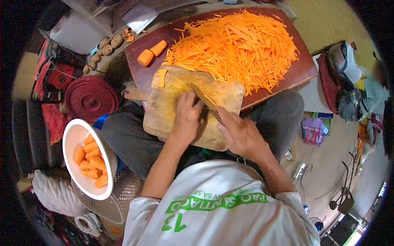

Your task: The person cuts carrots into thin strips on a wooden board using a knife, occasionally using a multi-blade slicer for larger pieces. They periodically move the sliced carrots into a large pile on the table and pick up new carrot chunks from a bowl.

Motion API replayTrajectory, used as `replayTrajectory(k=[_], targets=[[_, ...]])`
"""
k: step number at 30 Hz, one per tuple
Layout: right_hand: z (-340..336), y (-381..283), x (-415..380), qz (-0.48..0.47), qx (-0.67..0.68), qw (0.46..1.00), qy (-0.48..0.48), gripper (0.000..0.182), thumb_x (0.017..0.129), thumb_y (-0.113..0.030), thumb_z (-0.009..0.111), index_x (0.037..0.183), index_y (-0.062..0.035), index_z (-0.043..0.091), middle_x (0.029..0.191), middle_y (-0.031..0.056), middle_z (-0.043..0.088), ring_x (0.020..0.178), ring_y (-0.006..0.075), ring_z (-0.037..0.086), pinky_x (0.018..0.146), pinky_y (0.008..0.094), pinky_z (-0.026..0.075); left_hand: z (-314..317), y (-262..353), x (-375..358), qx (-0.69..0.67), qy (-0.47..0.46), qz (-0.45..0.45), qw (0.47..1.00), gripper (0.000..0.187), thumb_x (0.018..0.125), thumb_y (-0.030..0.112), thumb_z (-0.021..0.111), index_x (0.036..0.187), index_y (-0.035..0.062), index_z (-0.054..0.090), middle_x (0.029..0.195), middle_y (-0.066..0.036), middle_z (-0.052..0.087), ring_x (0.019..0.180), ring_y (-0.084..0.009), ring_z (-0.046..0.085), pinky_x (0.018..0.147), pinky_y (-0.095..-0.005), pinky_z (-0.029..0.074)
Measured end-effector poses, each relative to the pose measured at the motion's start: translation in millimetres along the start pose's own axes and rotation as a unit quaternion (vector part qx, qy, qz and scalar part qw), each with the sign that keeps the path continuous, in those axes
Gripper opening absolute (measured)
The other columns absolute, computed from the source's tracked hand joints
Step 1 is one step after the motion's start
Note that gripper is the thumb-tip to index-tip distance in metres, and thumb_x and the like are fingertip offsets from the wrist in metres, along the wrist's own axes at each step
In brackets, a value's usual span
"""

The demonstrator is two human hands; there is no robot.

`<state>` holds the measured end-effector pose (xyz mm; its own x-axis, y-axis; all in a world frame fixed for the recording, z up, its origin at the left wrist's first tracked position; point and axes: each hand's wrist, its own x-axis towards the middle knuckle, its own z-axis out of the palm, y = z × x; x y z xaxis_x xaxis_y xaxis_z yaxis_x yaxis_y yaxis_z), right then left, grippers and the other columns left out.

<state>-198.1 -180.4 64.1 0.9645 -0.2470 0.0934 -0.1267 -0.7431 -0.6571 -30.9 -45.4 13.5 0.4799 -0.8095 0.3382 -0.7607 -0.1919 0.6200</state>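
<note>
My left hand (186,119) lies curled on the wooden cutting board (164,102), fingertips pressing a carrot piece (205,98) of which only a thin orange edge shows beside the blade. My right hand (242,133) grips the handle of a knife (204,99), whose blade slants across the board against my left fingertips. A single carrot slice (163,77) rests at the board's far left corner. Beyond it, a big heap of carrot strips (234,45) covers a dark red board (303,69), with two carrot chunks (152,53) at its left end.
A white bowl (72,135) of carrot chunks sits to my left on a white basket (123,197). A round red lid (92,98), small brown roots (104,47) and a white container (78,33) lie further left. Bags and clutter (349,86) stand right; cables (336,192) cross the floor.
</note>
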Motion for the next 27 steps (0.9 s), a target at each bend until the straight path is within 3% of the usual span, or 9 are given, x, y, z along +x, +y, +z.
replayTrajectory(k=[4,7,16,19,22,25,27], targets=[[-18.1,-20.7,4.3,0.066,-0.005,0.996,-0.056,0.053,0.105,-0.014,0.063,0.155,-0.0021,0.049,0.114,0.0285,0.07,0.099,0.0462,0.072,0.078,0.0542,0.059,-6.2,-4.0,0.9,-0.009,-0.026,0.005,1.0,0.038,0.075,-0.005,0.075,0.113,-0.0023,0.076,0.125,-0.021,0.063,0.109,-0.0428,0.057,0.096,-0.0514,0.052],[-21.2,-24.3,-17.4,0.031,-0.026,0.998,-0.044,0.054,0.106,-0.017,0.061,0.156,-0.0021,0.047,0.116,0.0289,0.07,0.097,0.0478,0.071,0.079,0.0552,0.058,-3.6,-6.1,-2.3,-0.01,-0.018,0.004,1.0,0.039,0.074,-0.006,0.074,0.113,-0.0028,0.076,0.126,-0.02,0.063,0.109,-0.0429,0.057,0.097,-0.0509,0.052],[-15.1,-24.7,6.3,0.085,-0.022,0.992,-0.088,0.053,0.107,-0.016,0.06,0.155,-0.0005,0.046,0.117,0.0293,0.069,0.101,0.0482,0.071,0.08,0.0554,0.058,-4.1,-5.8,-1.0,0.019,-0.012,0.033,0.999,0.038,0.075,-0.004,0.071,0.113,-0.0031,0.076,0.124,-0.017,0.065,0.109,-0.0409,0.058,0.097,-0.0494,0.052],[-18.7,-28.5,-14.5,0.055,-0.026,0.996,-0.065,0.052,0.107,-0.019,0.06,0.154,-0.0006,0.047,0.117,0.0296,0.07,0.1,0.0507,0.07,0.083,0.0563,0.058,0.4,-9.2,-5.7,0.037,-0.01,0.032,0.999,0.036,0.078,-0.002,0.07,0.114,-0.0022,0.077,0.122,-0.016,0.066,0.109,-0.0402,0.058,0.098,-0.0488,0.052],[-5.4,-15.3,-1.3,0.088,0.009,0.994,-0.068,0.051,0.107,-0.017,0.06,0.154,0.0001,0.048,0.119,0.0306,0.07,0.102,0.051,0.07,0.086,0.055,0.058,1.6,-9.1,-6.1,0.048,-0.013,0.026,0.998,0.033,0.082,0.001,0.07,0.113,-0.0017,0.078,0.118,-0.016,0.066,0.109,-0.0393,0.059,0.097,-0.0482,0.051],[-1.3,-10.0,17.1,0.019,0.009,1.0,-0.017,0.051,0.108,-0.02,0.059,0.154,-0.0009,0.048,0.121,0.0312,0.07,0.106,0.0514,0.07,0.09,0.0548,0.058,1.5,-7.2,-5.8,0.057,0.002,0.035,0.998,0.03,0.082,0.002,0.071,0.111,-0.0014,0.078,0.116,-0.015,0.066,0.108,-0.0386,0.059,0.096,-0.0485,0.05],[-17.4,-25.5,16.1,0.098,0.005,0.992,-0.074,0.051,0.107,-0.019,0.06,0.154,-0.0009,0.048,0.122,0.0313,0.07,0.108,0.0514,0.069,0.091,0.0544,0.058,0.3,-9.1,-3.8,0.054,0.01,0.041,0.998,0.029,0.082,0.002,0.072,0.11,-0.0012,0.078,0.115,-0.015,0.066,0.108,-0.0385,0.059,0.095,-0.0489,0.05]])
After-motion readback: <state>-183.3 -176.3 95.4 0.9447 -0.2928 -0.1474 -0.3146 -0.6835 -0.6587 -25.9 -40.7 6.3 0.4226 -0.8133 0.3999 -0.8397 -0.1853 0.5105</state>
